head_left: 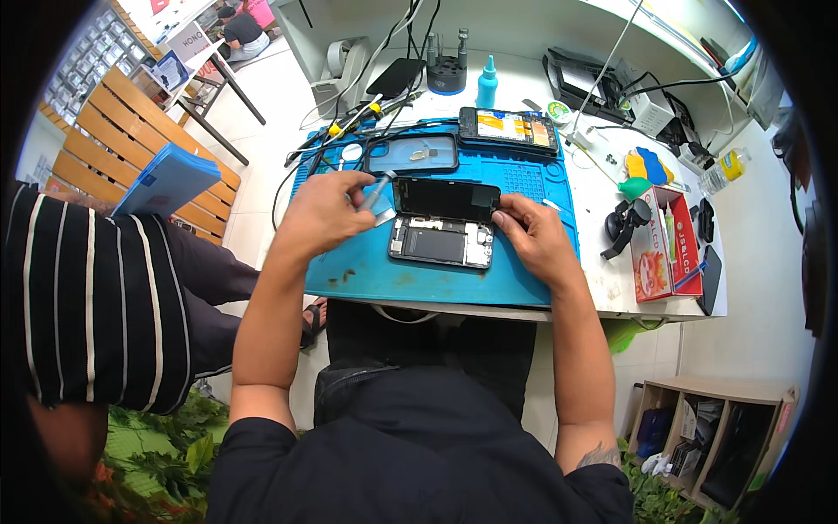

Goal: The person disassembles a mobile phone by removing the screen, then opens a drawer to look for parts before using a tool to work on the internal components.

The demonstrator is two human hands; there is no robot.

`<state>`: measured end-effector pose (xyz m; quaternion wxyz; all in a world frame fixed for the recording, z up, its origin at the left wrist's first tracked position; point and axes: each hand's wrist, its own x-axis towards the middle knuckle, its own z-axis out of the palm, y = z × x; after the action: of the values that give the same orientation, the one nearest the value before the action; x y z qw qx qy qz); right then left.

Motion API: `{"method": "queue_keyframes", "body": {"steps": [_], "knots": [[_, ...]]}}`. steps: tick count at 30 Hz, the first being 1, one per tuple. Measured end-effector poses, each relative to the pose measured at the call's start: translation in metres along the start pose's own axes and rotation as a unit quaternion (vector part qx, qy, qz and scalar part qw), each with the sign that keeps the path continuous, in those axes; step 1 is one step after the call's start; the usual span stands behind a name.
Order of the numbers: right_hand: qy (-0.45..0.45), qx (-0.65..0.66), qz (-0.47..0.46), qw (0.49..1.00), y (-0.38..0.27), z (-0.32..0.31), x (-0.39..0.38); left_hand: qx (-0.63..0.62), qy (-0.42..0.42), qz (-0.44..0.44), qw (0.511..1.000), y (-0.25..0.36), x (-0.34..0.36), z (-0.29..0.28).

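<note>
An opened phone [441, 243] lies on a blue repair mat [367, 271], its battery and inner parts showing. At its far edge the dark screen panel [443, 201] is raised and tilted up. My right hand [532, 231] pinches the panel's right end between thumb and fingers. Just left of the phone, my left hand [327, 210] is closed on a slim grey screwdriver [379, 188], which slants across the mat. Beyond the panel lies a black-rimmed phone case [412, 155] with small pieces in it. A second opened phone [509, 127] with orange flex parts rests behind.
At the back stand a blue squeeze bottle [487, 85] and a round tool holder [447, 74]. Cables [349, 122] cross the back left. A red box [665, 249] sits at the right. To the left, a person in a striped shirt [100, 297] holds blue papers [170, 182].
</note>
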<state>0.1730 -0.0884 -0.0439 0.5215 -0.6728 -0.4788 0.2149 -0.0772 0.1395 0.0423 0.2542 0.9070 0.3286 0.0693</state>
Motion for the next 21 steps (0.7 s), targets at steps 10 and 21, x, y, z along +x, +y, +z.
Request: {"method": "queue_keyframes", "body": {"steps": [10, 21], "knots": [[-0.007, 0.038, -0.006, 0.999, 0.001, -0.001, 0.0, -0.516, 0.01, 0.087, 0.852, 0.0, -0.006, 0.031], [-0.042, -0.002, 0.006, 0.999, 0.002, -0.004, 0.002, -0.324, 0.062, 0.258, 0.908, 0.064, 0.004, 0.099]]}}
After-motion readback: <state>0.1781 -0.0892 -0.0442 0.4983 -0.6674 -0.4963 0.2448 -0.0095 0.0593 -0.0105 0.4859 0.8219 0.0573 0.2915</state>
